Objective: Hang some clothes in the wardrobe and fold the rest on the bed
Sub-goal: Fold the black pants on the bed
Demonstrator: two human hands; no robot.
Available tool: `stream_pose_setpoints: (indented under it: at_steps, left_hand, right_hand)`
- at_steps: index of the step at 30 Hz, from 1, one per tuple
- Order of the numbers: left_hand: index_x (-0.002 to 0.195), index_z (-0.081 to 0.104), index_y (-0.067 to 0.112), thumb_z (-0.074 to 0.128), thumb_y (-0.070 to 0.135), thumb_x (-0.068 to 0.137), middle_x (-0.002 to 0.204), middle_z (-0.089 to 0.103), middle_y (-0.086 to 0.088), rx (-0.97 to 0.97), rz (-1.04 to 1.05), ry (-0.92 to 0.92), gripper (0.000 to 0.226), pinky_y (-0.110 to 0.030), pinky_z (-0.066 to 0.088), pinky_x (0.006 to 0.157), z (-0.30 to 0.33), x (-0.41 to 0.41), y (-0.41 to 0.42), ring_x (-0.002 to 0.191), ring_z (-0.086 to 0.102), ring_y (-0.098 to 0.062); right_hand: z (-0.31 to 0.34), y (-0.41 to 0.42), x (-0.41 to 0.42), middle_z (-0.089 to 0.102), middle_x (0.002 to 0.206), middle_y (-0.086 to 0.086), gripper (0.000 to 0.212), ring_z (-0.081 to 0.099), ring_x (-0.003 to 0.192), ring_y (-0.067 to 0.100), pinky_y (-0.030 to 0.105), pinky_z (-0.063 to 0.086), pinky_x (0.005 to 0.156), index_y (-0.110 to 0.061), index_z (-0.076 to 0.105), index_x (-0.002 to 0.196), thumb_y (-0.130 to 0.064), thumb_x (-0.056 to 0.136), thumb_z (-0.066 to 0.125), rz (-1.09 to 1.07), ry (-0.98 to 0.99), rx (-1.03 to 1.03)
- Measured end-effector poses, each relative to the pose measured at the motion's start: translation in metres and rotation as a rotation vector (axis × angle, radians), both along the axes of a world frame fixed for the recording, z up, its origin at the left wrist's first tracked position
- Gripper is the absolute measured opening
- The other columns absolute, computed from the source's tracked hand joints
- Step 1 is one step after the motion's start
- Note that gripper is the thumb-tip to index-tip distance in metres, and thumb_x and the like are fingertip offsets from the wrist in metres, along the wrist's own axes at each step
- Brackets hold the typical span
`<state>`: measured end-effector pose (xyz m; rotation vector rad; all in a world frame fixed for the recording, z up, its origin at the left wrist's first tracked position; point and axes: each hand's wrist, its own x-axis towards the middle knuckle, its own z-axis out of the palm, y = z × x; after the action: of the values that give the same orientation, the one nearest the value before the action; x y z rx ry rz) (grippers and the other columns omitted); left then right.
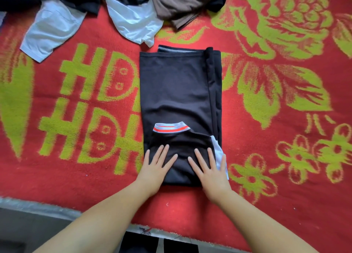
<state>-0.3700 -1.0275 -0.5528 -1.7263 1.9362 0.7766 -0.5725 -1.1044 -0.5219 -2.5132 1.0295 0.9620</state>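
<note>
1. I see the black shirt as a smooth, matt knit cloth; its collar band looks ribbed, grey with an orange stripe.
2. The red bed cover under it looks like thick, rough, looped towelling, matt, with fuzzy green woven patterns.
3. The white garment at the far edge looks thin, smooth, with a faint sheen.
4. The brown garment beside it looks soft and matt.

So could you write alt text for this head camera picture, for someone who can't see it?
Two bare hands, left hand and right hand, press flat with straight fingers on the near end of a black shirt folded into a long rectangle on a red and green patterned blanket. Its striped collar shows. White, black and brown unfolded clothes lie beyond.
</note>
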Motion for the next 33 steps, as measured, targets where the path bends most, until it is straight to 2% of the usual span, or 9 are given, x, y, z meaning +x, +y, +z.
stream_pose_setpoints:
  at_steps: [7, 12, 14, 17, 21, 24, 26, 29, 33]
  left_hand:
    - [0.149, -0.022, 0.022, 0.036, -0.014, 0.084, 0.152, -0.03, -0.023, 0.133, -0.023, 0.016, 0.094, -0.055, -0.001, 0.116, 0.014, -0.001, -0.003, 0.141, -0.026, -0.037]
    - [0.154, 0.009, 0.024, 0.033, -0.011, 0.083, 0.161, 0.003, -0.01, 0.572, 0.093, 0.365, 0.083, -0.032, 0.019, 0.117, 0.058, 0.016, 0.009, 0.148, 0.01, -0.025]
    - [0.139, 0.047, 0.013, 0.032, -0.01, 0.078, 0.125, 0.059, -0.003, 0.661, 0.199, 0.476, 0.066, -0.022, 0.046, 0.088, 0.072, 0.03, -0.007, 0.112, 0.057, -0.02]
    - [0.066, 0.052, 0.013, 0.037, -0.009, 0.071, 0.059, 0.039, 0.004, 0.565, 0.334, 0.511, 0.028, -0.027, 0.027, 0.05, 0.078, 0.058, -0.052, 0.058, 0.038, -0.015]
    - [0.062, 0.05, 0.016, 0.042, -0.009, 0.076, 0.064, 0.047, -0.005, 0.267, 0.581, 0.508, 0.029, -0.028, 0.033, 0.055, 0.059, 0.084, -0.111, 0.065, 0.047, -0.022]
    - [0.104, 0.061, 0.014, 0.045, 0.003, 0.086, 0.107, 0.061, -0.012, 0.055, 0.565, 0.179, 0.026, -0.036, 0.045, 0.081, 0.042, 0.074, -0.126, 0.103, 0.057, -0.032]
    - [0.138, 0.044, 0.016, 0.049, 0.02, 0.093, 0.139, 0.046, -0.012, -0.171, 0.518, 0.005, 0.045, -0.047, 0.03, 0.107, 0.036, 0.059, -0.116, 0.13, 0.041, -0.03]
    - [0.147, 0.037, 0.012, 0.049, 0.044, 0.088, 0.153, 0.033, -0.014, -0.513, 0.173, 0.063, 0.068, -0.063, 0.021, 0.11, 0.035, 0.025, -0.079, 0.142, 0.031, -0.028]
    - [0.154, 0.002, 0.02, 0.044, 0.069, 0.079, 0.157, -0.013, -0.018, -0.226, -0.014, 0.057, 0.098, -0.068, 0.002, 0.11, 0.015, 0.004, -0.022, 0.145, -0.014, -0.032]
  right_hand:
    - [0.005, -0.002, 0.025, -0.022, 0.159, 0.007, 0.088, -0.007, 0.144, 0.046, 0.06, 0.009, 0.114, -0.031, -0.01, 0.152, -0.008, 0.093, 0.05, -0.037, 0.094, 0.113]
    - [0.056, -0.017, 0.024, 0.015, 0.159, 0.008, 0.075, 0.03, 0.14, 0.035, 0.04, 0.029, 0.111, -0.031, 0.019, 0.152, -0.002, 0.087, 0.043, 0.033, 0.152, 0.629]
    - [0.072, -0.037, 0.027, 0.051, 0.138, 0.008, 0.061, 0.053, 0.116, 0.022, 0.029, 0.039, 0.093, -0.026, 0.043, 0.14, -0.004, 0.084, 0.047, 0.027, 0.11, 0.743]
    - [0.079, -0.081, 0.036, 0.063, 0.119, 0.009, 0.042, 0.057, 0.099, 0.02, 0.028, 0.043, 0.079, -0.014, 0.057, 0.122, -0.007, 0.081, 0.055, -0.095, 0.054, 0.663]
    - [0.057, -0.129, 0.038, 0.058, 0.127, 0.014, 0.043, 0.054, 0.115, 0.027, 0.029, 0.038, 0.092, -0.008, 0.054, 0.128, -0.004, 0.085, 0.053, -0.332, -0.113, 0.374]
    - [0.034, -0.129, 0.034, 0.041, 0.143, 0.014, 0.054, 0.044, 0.127, 0.031, 0.037, 0.037, 0.103, -0.015, 0.037, 0.144, -0.006, 0.091, 0.046, -0.512, -0.26, 0.101]
    - [0.026, -0.11, 0.036, 0.025, 0.155, 0.011, 0.062, 0.027, 0.142, 0.029, 0.047, 0.028, 0.112, -0.018, 0.026, 0.15, -0.01, 0.093, 0.047, -0.479, -0.273, -0.101]
    - [0.024, -0.061, 0.041, 0.024, 0.157, 0.015, 0.071, 0.017, 0.146, 0.033, 0.066, 0.019, 0.109, -0.017, 0.036, 0.147, -0.02, 0.082, 0.063, -0.27, -0.421, -0.222]
    - [0.006, -0.019, 0.027, -0.018, 0.158, 0.01, 0.086, -0.019, 0.144, 0.035, 0.073, 0.001, 0.106, -0.028, 0.013, 0.154, -0.054, 0.084, 0.056, -0.11, -0.216, -0.075]
